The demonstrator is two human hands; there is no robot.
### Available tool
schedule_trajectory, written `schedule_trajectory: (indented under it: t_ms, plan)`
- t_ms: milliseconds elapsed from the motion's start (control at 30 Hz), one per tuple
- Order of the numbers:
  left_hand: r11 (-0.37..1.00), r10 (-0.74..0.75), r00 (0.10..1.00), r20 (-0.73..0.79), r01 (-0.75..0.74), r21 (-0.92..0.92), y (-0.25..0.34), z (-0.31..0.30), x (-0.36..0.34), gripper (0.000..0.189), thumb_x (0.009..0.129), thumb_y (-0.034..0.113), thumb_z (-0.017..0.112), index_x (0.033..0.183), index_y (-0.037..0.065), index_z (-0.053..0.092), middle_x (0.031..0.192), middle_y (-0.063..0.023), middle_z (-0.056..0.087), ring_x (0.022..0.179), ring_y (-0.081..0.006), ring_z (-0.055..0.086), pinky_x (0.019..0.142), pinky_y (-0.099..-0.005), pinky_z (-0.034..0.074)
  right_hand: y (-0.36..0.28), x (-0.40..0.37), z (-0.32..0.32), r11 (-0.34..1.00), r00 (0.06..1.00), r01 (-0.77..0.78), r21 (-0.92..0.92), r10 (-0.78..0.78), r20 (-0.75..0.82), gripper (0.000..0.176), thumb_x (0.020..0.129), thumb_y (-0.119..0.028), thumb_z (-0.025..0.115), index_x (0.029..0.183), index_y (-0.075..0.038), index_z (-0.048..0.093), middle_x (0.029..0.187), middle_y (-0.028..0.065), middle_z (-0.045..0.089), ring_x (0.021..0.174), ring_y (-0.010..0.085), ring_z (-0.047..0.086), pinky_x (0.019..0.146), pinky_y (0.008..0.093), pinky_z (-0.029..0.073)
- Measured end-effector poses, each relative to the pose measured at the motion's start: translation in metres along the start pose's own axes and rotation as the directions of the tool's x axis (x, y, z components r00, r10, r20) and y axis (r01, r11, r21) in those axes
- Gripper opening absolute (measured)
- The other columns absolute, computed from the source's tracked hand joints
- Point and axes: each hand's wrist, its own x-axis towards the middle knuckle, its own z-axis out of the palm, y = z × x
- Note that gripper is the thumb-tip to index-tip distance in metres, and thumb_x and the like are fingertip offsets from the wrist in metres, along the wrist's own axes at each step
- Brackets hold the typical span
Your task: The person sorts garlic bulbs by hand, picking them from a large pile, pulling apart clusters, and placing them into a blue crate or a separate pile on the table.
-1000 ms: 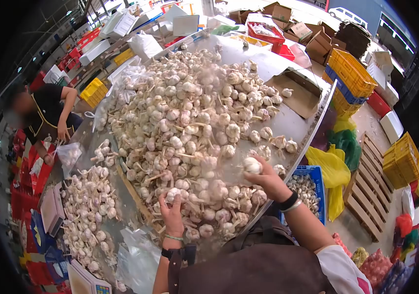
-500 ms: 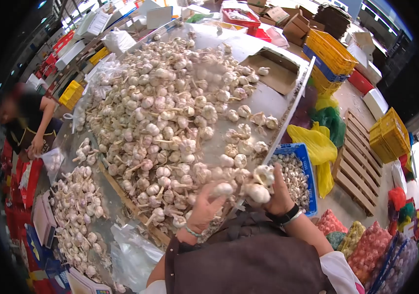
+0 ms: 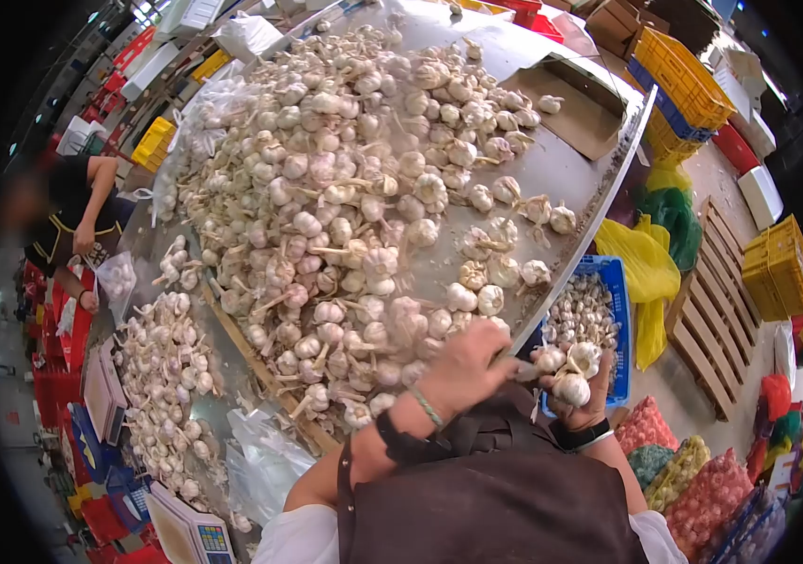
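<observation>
Head view: my right hand point(image 3: 599, 399) is clenched around a few bulbs point(image 3: 570, 385), just off the table point(image 3: 556, 169) edge and over the blue crate point(image 3: 619, 282). My left hand point(image 3: 462, 367) sits just left of them, fingers curled. I cannot tell whether it grips anything.

We hold three garlic bulbs point(image 3: 570, 385) bunched together in our right hand point(image 3: 582, 402), just past the rim of the table point(image 3: 552, 169). They are round, white and papery, with faint purple tints and short dry stems. One sits low in the palm, with two more touching above it.
</observation>
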Motion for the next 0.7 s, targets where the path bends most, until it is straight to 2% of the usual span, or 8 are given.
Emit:
schedule_trajectory:
  t_ms: [133, 200, 300, 367, 433, 500, 633, 700]
  plan:
    - [0.851, -0.129, 0.872, -0.472, 0.342, 0.399, -0.094, -0.081, -0.009, 0.026, 0.077, 0.004, 0.066, 0.103, 0.003, 0.062, 0.106, -0.016, 0.058, 0.102, -0.035, 0.057, 0.093, -0.0451, 0.045, -0.059, -0.009, -0.07, 0.992, 0.945, 0.114, -0.05, -0.124, -0.302, 0.075, 0.086, -0.075, 0.051, 0.12, -0.008, 0.057, 0.109, 0.0181, 0.066, 0.082, 0.0291, 0.068, 0.055, 0.0339, 0.056]
    - [0.596, -0.351, 0.798, -0.49, 0.594, 0.541, -0.138, -0.111, -0.026, 0.038, 0.081, 0.004, 0.063, 0.119, 0.005, 0.058, 0.12, -0.0184, 0.051, 0.114, -0.038, 0.05, 0.1, -0.0476, 0.043, -0.087, -0.007, -0.089, 0.969, 0.868, 0.238, -0.07, -0.244, -0.432, 0.07, 0.086, -0.071, 0.056, 0.123, -0.012, 0.055, 0.117, 0.0144, 0.064, 0.096, 0.0312, 0.065, 0.063, 0.0357, 0.057]
    - [0.496, -0.556, 0.78, -0.287, 0.589, 0.638, -0.159, -0.13, -0.027, 0.043, 0.083, 0.007, 0.065, 0.125, 0.007, 0.055, 0.122, -0.0192, 0.049, 0.116, -0.0394, 0.049, 0.098, -0.0498, 0.045, -0.123, 0.003, -0.108, 0.913, 0.642, 0.348, -0.214, -0.398, -0.655, 0.062, 0.091, -0.059, 0.06, 0.131, -0.013, 0.051, 0.129, 0.0148, 0.057, 0.116, 0.0333, 0.055, 0.088, 0.0447, 0.053]
    - [0.457, -0.545, 0.788, -0.286, 0.566, 0.686, -0.16, -0.126, -0.022, 0.042, 0.082, 0.007, 0.066, 0.124, 0.007, 0.056, 0.122, -0.0192, 0.049, 0.114, -0.0398, 0.05, 0.098, -0.0499, 0.045, -0.127, 0.014, -0.082, 0.905, 0.729, 0.329, -0.271, -0.426, -0.536, 0.059, 0.096, -0.048, 0.06, 0.14, -0.012, 0.045, 0.131, 0.0144, 0.055, 0.122, 0.0303, 0.051, 0.099, 0.0467, 0.046]
    - [0.423, -0.534, 0.797, -0.282, 0.541, 0.727, -0.168, -0.121, -0.021, 0.042, 0.081, 0.006, 0.067, 0.122, 0.006, 0.056, 0.121, -0.0191, 0.05, 0.112, -0.0403, 0.05, 0.097, -0.05, 0.046, -0.1, 0.039, 0.002, 0.561, 0.687, 0.238, -0.793, -0.674, -0.27, 0.05, 0.098, -0.033, 0.061, 0.139, -0.01, 0.047, 0.127, 0.0119, 0.058, 0.117, 0.0246, 0.055, 0.096, 0.0392, 0.048]
    - [0.389, -0.559, 0.776, -0.293, 0.557, 0.733, -0.183, -0.118, -0.022, 0.041, 0.08, 0.004, 0.067, 0.119, 0.006, 0.057, 0.117, -0.0189, 0.053, 0.109, -0.0398, 0.052, 0.095, -0.049, 0.047, -0.074, 0.069, 0.061, 0.206, 0.845, 0.268, -0.941, -0.52, 0.127, 0.038, 0.097, -0.019, 0.061, 0.132, -0.006, 0.055, 0.121, 0.0088, 0.061, 0.109, 0.0184, 0.059, 0.092, 0.033, 0.049]
    - [0.486, -0.56, 0.779, -0.283, 0.585, 0.65, -0.166, -0.133, -0.033, 0.043, 0.078, 0.004, 0.07, 0.119, 0.006, 0.056, 0.109, -0.0156, 0.057, 0.1, -0.0342, 0.058, 0.09, -0.0438, 0.05, -0.014, 0.128, 0.123, -0.54, 0.937, 0.321, -0.778, 0.062, 0.343, 0.039, 0.085, -0.005, 0.067, 0.124, -0.009, 0.062, 0.117, 0.0137, 0.062, 0.104, 0.0259, 0.062, 0.089, 0.0345, 0.05]
    - [0.818, -0.483, 0.743, -0.463, 0.572, 0.066, -0.158, -0.138, -0.056, 0.042, 0.079, 0.009, 0.072, 0.118, 0.006, 0.057, 0.104, -0.012, 0.059, 0.092, -0.0275, 0.061, 0.08, -0.0379, 0.053, 0.002, 0.162, 0.111, -0.68, 0.908, 0.386, -0.623, 0.162, 0.386, 0.04, 0.082, -0.005, 0.067, 0.121, -0.01, 0.063, 0.118, 0.0152, 0.061, 0.105, 0.0298, 0.061, 0.089, 0.0377, 0.05]
